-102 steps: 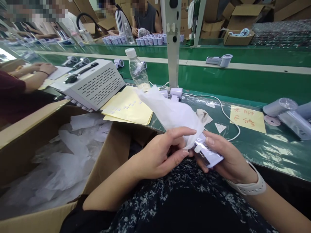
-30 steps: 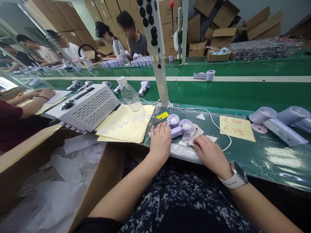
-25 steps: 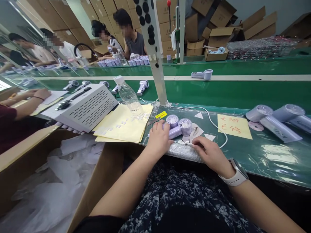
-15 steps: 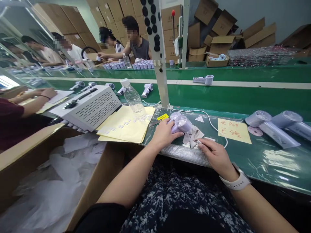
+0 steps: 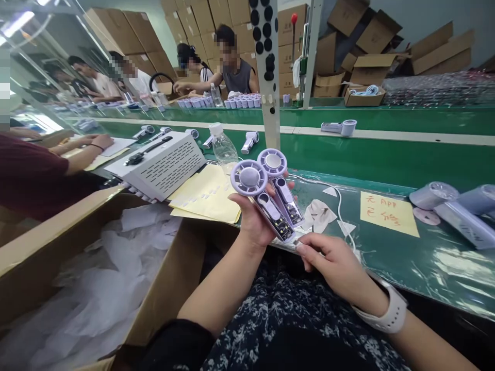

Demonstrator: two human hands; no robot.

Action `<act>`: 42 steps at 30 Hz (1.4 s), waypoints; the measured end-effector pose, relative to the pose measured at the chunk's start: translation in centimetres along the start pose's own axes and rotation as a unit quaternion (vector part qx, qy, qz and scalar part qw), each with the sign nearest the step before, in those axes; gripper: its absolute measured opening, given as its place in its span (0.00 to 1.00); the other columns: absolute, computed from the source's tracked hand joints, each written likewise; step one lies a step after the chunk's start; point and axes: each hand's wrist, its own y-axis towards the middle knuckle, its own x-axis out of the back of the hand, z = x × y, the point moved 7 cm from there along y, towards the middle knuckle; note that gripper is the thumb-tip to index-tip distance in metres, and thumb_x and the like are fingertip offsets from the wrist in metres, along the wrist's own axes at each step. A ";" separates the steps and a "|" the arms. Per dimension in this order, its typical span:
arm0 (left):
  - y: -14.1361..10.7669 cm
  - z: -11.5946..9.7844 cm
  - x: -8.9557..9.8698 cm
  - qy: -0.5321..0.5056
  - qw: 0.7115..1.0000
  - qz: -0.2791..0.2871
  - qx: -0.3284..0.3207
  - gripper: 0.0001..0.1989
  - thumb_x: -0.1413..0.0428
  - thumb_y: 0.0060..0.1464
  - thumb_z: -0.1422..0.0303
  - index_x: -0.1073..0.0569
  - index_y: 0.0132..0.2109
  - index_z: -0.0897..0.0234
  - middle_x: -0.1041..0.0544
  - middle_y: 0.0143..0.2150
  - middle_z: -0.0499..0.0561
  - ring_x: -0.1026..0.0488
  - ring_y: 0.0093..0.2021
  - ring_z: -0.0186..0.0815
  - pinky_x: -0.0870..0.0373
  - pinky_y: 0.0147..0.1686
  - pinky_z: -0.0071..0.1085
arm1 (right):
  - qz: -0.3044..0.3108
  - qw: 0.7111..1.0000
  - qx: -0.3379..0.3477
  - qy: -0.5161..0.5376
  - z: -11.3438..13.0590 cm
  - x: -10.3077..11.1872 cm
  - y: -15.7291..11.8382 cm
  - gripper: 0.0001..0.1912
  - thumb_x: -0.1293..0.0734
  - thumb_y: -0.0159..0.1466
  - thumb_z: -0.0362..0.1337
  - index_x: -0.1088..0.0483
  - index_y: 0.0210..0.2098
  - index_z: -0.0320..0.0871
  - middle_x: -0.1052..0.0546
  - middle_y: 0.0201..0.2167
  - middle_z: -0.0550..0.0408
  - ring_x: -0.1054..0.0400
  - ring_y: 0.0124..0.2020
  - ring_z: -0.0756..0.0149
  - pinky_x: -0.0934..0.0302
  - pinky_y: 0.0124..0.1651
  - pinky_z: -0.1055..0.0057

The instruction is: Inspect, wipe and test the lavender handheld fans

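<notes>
Two lilac handheld fans lie side by side in my left hand (image 5: 256, 224), tilted, round heads up and left. The nearer fan (image 5: 249, 178) and the farther fan (image 5: 273, 161) both show bare circuit boards in their handles. My right hand (image 5: 327, 255) pinches a small cable plug (image 5: 297, 243) close to the lower end of the nearer fan's handle; whether they touch I cannot tell. A white cable (image 5: 339, 206) curves over the green bench. Beyond my right fingers lies a crumpled pale cloth (image 5: 318, 215).
Yellow sheets (image 5: 204, 198), a water bottle (image 5: 224, 147) and a grey metal box (image 5: 158, 167) are at the left. A carton (image 5: 158, 288) holds white wrapping. A handwritten note (image 5: 389, 214) and more fans (image 5: 435, 195) lie right. Several people sit along the line.
My left hand has lifted the two fans off the bench and turned them so their boards show. My right hand has moved off the cloth to the handle ends. The view has shifted slightly.
</notes>
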 end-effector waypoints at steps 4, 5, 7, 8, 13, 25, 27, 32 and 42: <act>0.1 0.3 -0.6 -0.065 0.998 0.018 -0.002 0.41 0.63 0.46 0.24 0.35 0.29 0.59 0.21 0.46 0.55 0.24 0.54 0.49 0.24 0.46 0.43 | 0.024 0.995 -0.004 0.099 -0.4 -1.4 0.3 0.20 0.38 0.71 0.47 0.34 0.25 0.44 0.28 0.19 0.59 0.34 0.23 0.68 0.40 0.32 0.70; 0.0 0.3 -0.6 -0.071 0.997 0.020 -0.008 0.41 0.63 0.46 0.25 0.35 0.28 0.59 0.21 0.47 0.55 0.24 0.54 0.49 0.24 0.46 0.43 | 0.029 0.991 -0.008 0.131 -0.5 -1.6 0.2 0.20 0.38 0.71 0.48 0.34 0.26 0.44 0.28 0.18 0.60 0.34 0.22 0.68 0.40 0.32 0.70; -0.1 0.3 -0.5 -0.071 0.997 0.016 -0.021 0.41 0.62 0.46 0.24 0.36 0.27 0.60 0.21 0.47 0.54 0.24 0.55 0.50 0.24 0.47 0.44 | 0.043 0.980 -0.025 0.191 -0.9 -2.1 0.1 0.20 0.38 0.71 0.51 0.34 0.28 0.44 0.30 0.16 0.62 0.34 0.20 0.69 0.40 0.29 0.71; -0.2 0.4 -0.4 -0.073 0.997 0.014 -0.024 0.41 0.62 0.46 0.24 0.36 0.27 0.60 0.21 0.47 0.54 0.24 0.55 0.50 0.24 0.49 0.44 | 0.051 0.975 -0.035 0.212 -1.0 -2.5 -0.1 0.20 0.37 0.71 0.52 0.35 0.29 0.44 0.31 0.15 0.63 0.35 0.19 0.69 0.40 0.28 0.71; -0.6 1.1 -0.2 -0.104 0.994 0.001 -0.024 0.39 0.56 0.45 0.25 0.33 0.28 0.61 0.21 0.49 0.54 0.24 0.55 0.49 0.25 0.53 0.45 | -0.001 0.964 -0.077 0.254 -1.9 -3.4 -0.6 0.21 0.36 0.70 0.55 0.33 0.32 0.43 0.36 0.14 0.66 0.39 0.15 0.71 0.44 0.23 0.73; -1.1 2.1 0.8 -0.157 0.986 -0.052 0.020 0.39 0.61 0.49 0.26 0.37 0.28 0.60 0.21 0.51 0.55 0.25 0.56 0.49 0.24 0.52 0.44 | -0.044 0.993 0.079 0.075 -0.2 -2.6 -0.5 0.16 0.43 0.74 0.44 0.32 0.34 0.45 0.29 0.33 0.54 0.35 0.35 0.64 0.39 0.39 0.69; -1.0 1.7 0.9 -0.138 0.988 -0.056 0.035 0.40 0.65 0.48 0.26 0.39 0.27 0.60 0.21 0.52 0.55 0.26 0.58 0.49 0.24 0.51 0.44 | -0.051 0.990 0.101 0.083 -0.1 -2.5 -0.6 0.15 0.42 0.74 0.44 0.33 0.33 0.45 0.26 0.39 0.52 0.32 0.42 0.62 0.38 0.45 0.68; -1.3 0.9 0.9 -0.112 0.993 -0.032 0.020 0.40 0.64 0.47 0.25 0.39 0.27 0.59 0.21 0.51 0.54 0.24 0.55 0.49 0.23 0.49 0.45 | -0.067 0.988 0.001 0.137 -1.5 -2.5 -0.2 0.18 0.39 0.73 0.46 0.32 0.30 0.44 0.28 0.24 0.58 0.32 0.29 0.66 0.39 0.37 0.69; -1.9 1.6 1.5 -0.146 0.987 -0.022 -0.057 0.39 0.46 0.36 0.26 0.28 0.24 0.62 0.19 0.44 0.56 0.20 0.46 0.49 0.22 0.45 0.42 | -0.088 0.981 0.003 0.174 -3.1 -3.4 0.2 0.20 0.42 0.75 0.49 0.35 0.30 0.45 0.32 0.22 0.60 0.35 0.25 0.67 0.39 0.32 0.70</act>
